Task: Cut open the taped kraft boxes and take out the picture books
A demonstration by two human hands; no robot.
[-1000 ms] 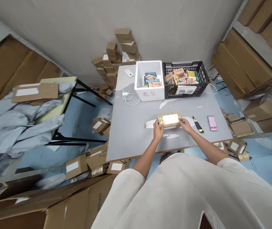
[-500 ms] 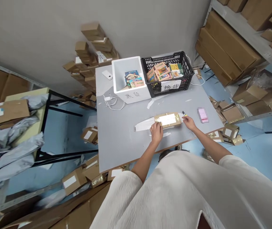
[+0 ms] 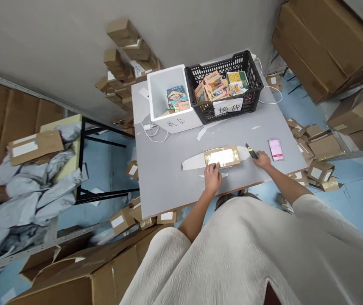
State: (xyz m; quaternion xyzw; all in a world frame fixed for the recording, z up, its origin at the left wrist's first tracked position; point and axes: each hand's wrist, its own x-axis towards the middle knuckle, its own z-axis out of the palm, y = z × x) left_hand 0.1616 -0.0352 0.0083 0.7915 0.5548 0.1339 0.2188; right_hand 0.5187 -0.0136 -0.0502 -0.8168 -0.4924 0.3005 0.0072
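A small cardboard box (image 3: 222, 156) with shiny tape and a white label lies on the grey table, in front of me. My left hand (image 3: 212, 177) rests its fingertips on the box's near edge, fingers extended rather than wrapped round it. To the right of the box, my right hand (image 3: 262, 160) is closed round a black utility knife (image 3: 252, 151), which points away to the upper left. I cannot make out whether its blade is out. Beneath the box, a long white strip (image 3: 192, 162) sticks out at both ends.
A white foam box (image 3: 177, 123) and a black crate (image 3: 232, 111), both holding books, stand at the table's back. A pink phone-like item (image 3: 276, 149) lies right. Cartons (image 3: 121, 220) crowd the floor; grey parcels (image 3: 54, 190) are heaped left. A white cable (image 3: 157, 140) lies at left.
My right hand has moved right, away from the box's end, and the utility knife now shows clearly in it. My left hand has slid slightly back toward the box's near edge. The view has shifted.
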